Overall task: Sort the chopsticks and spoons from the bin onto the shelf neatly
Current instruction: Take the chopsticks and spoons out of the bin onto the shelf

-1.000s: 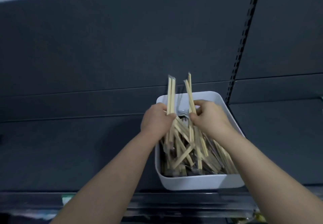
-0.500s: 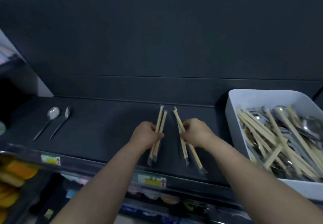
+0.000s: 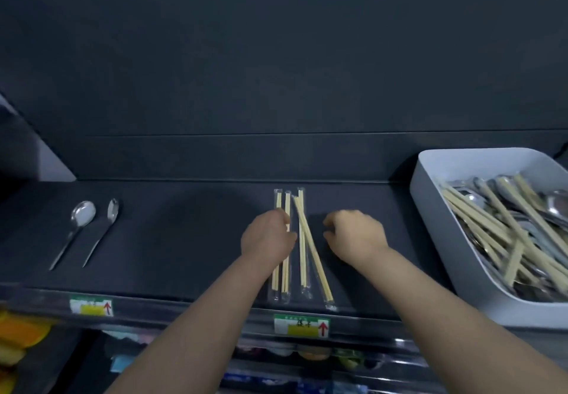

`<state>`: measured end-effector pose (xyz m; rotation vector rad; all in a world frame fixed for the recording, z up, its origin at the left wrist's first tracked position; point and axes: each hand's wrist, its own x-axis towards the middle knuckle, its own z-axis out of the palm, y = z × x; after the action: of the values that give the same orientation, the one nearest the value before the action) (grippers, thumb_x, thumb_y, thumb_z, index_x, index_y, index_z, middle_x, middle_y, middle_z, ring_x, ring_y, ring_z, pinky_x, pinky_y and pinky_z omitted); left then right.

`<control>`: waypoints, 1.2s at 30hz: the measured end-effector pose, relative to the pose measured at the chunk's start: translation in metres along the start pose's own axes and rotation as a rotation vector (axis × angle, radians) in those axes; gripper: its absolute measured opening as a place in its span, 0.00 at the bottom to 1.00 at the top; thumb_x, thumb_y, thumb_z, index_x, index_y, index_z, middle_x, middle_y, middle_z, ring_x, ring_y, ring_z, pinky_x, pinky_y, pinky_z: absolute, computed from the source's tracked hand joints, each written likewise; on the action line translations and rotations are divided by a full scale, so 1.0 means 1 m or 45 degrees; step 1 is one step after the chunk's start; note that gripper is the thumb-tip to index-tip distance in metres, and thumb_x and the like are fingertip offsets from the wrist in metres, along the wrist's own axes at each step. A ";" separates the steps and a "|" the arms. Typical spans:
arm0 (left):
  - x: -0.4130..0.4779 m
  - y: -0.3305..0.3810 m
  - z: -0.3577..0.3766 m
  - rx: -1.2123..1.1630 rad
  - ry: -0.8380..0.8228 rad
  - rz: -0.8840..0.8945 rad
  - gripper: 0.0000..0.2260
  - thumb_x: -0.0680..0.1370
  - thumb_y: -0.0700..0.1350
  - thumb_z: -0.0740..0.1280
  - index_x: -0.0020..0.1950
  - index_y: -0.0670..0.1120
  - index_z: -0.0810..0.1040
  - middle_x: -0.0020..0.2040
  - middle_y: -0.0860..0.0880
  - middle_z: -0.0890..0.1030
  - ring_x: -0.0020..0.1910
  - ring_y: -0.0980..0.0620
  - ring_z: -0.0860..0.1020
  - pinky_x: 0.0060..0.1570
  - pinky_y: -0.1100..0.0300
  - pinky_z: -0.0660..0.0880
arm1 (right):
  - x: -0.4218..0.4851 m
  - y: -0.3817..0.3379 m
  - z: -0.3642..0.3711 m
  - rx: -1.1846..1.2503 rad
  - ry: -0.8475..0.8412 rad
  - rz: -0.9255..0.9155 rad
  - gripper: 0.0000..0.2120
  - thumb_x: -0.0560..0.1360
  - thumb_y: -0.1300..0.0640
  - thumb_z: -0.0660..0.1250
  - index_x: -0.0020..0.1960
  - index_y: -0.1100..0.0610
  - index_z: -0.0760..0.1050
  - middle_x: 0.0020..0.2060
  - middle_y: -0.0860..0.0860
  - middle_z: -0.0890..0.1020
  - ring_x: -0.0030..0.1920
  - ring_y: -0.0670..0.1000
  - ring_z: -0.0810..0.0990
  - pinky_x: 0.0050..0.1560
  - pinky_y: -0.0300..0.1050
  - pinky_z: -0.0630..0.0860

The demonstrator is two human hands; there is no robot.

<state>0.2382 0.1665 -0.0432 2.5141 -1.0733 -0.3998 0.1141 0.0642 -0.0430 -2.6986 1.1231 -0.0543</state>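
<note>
On the dark shelf (image 3: 184, 240) lie several pairs of wrapped wooden chopsticks. My left hand (image 3: 267, 240) rests curled over the two left pairs (image 3: 281, 280), which lie straight and side by side. Just right of them, two more pairs (image 3: 307, 249) lie free; one is straight and the other slants across it. My right hand (image 3: 356, 233) hovers beside these with its fingers loosely apart and nothing in it. The white bin (image 3: 430, 209) at the right holds a jumble of chopsticks and metal spoons. Two spoons (image 3: 81, 215) lie parallel at the shelf's left end.
Price labels with red arrows (image 3: 301, 326) sit on the shelf's front rail. Below it, a lower shelf carries colourful packaged goods (image 3: 18, 332). A dark back panel (image 3: 276, 70) rises right behind the shelf.
Both hands carried chopsticks from the bin to the shelf's middle and laid them flat. My right hand has let go of its pairs and drawn to the right; the left stays on its pairs.
</note>
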 end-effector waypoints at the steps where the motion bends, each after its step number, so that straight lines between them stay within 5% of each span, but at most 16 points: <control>1: 0.000 0.010 -0.001 -0.033 0.031 0.038 0.10 0.78 0.46 0.66 0.59 0.50 0.77 0.54 0.53 0.81 0.53 0.51 0.78 0.50 0.55 0.77 | -0.003 0.005 -0.008 -0.062 0.102 -0.024 0.10 0.78 0.54 0.61 0.55 0.52 0.78 0.51 0.51 0.80 0.53 0.55 0.79 0.41 0.43 0.70; 6: 0.002 0.076 0.002 -0.069 0.074 0.232 0.07 0.78 0.49 0.65 0.55 0.54 0.78 0.49 0.56 0.83 0.55 0.52 0.78 0.52 0.56 0.76 | -0.026 0.058 -0.046 -0.351 0.564 0.016 0.04 0.64 0.59 0.72 0.36 0.52 0.79 0.31 0.50 0.78 0.36 0.55 0.78 0.28 0.40 0.59; 9: 0.000 0.123 0.015 -0.055 0.027 0.362 0.06 0.78 0.49 0.65 0.53 0.55 0.79 0.48 0.57 0.83 0.55 0.52 0.79 0.53 0.57 0.76 | -0.048 0.104 -0.068 -0.372 0.653 0.133 0.03 0.64 0.59 0.72 0.35 0.52 0.80 0.30 0.51 0.78 0.34 0.56 0.78 0.28 0.41 0.66; 12: -0.008 0.169 0.032 -0.098 -0.007 0.482 0.06 0.78 0.48 0.65 0.53 0.54 0.80 0.47 0.58 0.83 0.52 0.54 0.79 0.50 0.56 0.77 | -0.070 0.158 -0.085 -0.289 0.581 0.346 0.10 0.74 0.57 0.63 0.49 0.48 0.81 0.45 0.51 0.83 0.47 0.57 0.81 0.36 0.44 0.70; 16: -0.020 0.222 0.054 -0.053 -0.015 0.649 0.07 0.79 0.47 0.63 0.54 0.53 0.79 0.48 0.57 0.82 0.50 0.54 0.79 0.47 0.56 0.77 | -0.089 0.229 -0.092 -0.119 0.317 0.584 0.14 0.76 0.59 0.61 0.56 0.47 0.79 0.50 0.53 0.82 0.50 0.59 0.80 0.42 0.44 0.71; 21: -0.023 0.259 0.077 0.169 -0.008 0.725 0.09 0.80 0.47 0.61 0.57 0.53 0.78 0.52 0.55 0.82 0.53 0.53 0.79 0.48 0.57 0.76 | -0.078 0.261 -0.092 0.118 0.129 0.601 0.08 0.74 0.48 0.66 0.50 0.49 0.80 0.47 0.52 0.83 0.46 0.56 0.79 0.44 0.45 0.75; 24: -0.020 0.269 0.084 0.282 -0.097 0.661 0.09 0.79 0.49 0.62 0.57 0.53 0.78 0.52 0.55 0.81 0.54 0.52 0.78 0.47 0.58 0.74 | -0.062 0.263 -0.086 0.186 0.004 0.584 0.16 0.70 0.41 0.69 0.46 0.54 0.78 0.43 0.51 0.82 0.43 0.54 0.78 0.41 0.42 0.73; 28: -0.021 0.273 0.091 0.428 -0.105 0.563 0.06 0.78 0.49 0.62 0.51 0.52 0.78 0.49 0.54 0.80 0.50 0.50 0.77 0.44 0.58 0.74 | -0.057 0.277 -0.090 0.298 -0.011 0.540 0.10 0.72 0.54 0.68 0.51 0.55 0.80 0.48 0.53 0.83 0.48 0.56 0.80 0.44 0.42 0.74; 31: -0.022 0.286 0.099 0.472 -0.077 0.515 0.07 0.77 0.48 0.62 0.50 0.50 0.79 0.48 0.51 0.80 0.49 0.48 0.78 0.44 0.57 0.75 | -0.067 0.296 -0.104 0.324 0.122 0.507 0.10 0.73 0.55 0.65 0.53 0.53 0.80 0.50 0.52 0.83 0.49 0.56 0.79 0.45 0.42 0.72; 36: -0.028 0.320 0.117 0.509 -0.313 0.429 0.14 0.73 0.56 0.70 0.52 0.49 0.80 0.51 0.51 0.80 0.51 0.48 0.78 0.46 0.56 0.75 | -0.075 0.321 -0.111 0.360 0.230 0.496 0.11 0.73 0.56 0.65 0.55 0.50 0.77 0.49 0.51 0.82 0.50 0.56 0.79 0.43 0.43 0.70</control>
<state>-0.0281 -0.0437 -0.0017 2.5848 -1.7963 -0.4391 -0.1756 -0.1232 0.0004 -2.2240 1.5441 -0.3690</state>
